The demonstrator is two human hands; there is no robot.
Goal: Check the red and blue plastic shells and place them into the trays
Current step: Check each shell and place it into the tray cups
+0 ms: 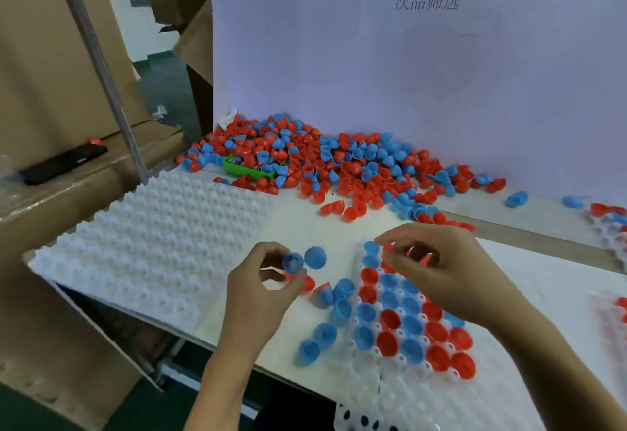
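Note:
My left hand (258, 298) pinches a blue shell (292, 262) between thumb and fingers, with red shells tucked under its fingers; another blue shell (315, 257) lies just right of it. My right hand (437, 274) hovers over the white tray (359, 383), fingers curled around a red shell (420, 257) that is mostly hidden. The tray's pockets hold several red and blue shells. Loose blue shells (317, 342) lie on the table left of the tray. A big pile of red and blue shells (339, 165) fills the back of the table.
A stack of empty white trays (152, 237) lies at the left. A green bin (244, 167) sits half buried in the pile. A black phone (64, 162) rests on cardboard boxes at far left. A white board (407, 74) with printed signs stands behind. More trays (614, 227) show at the right edge.

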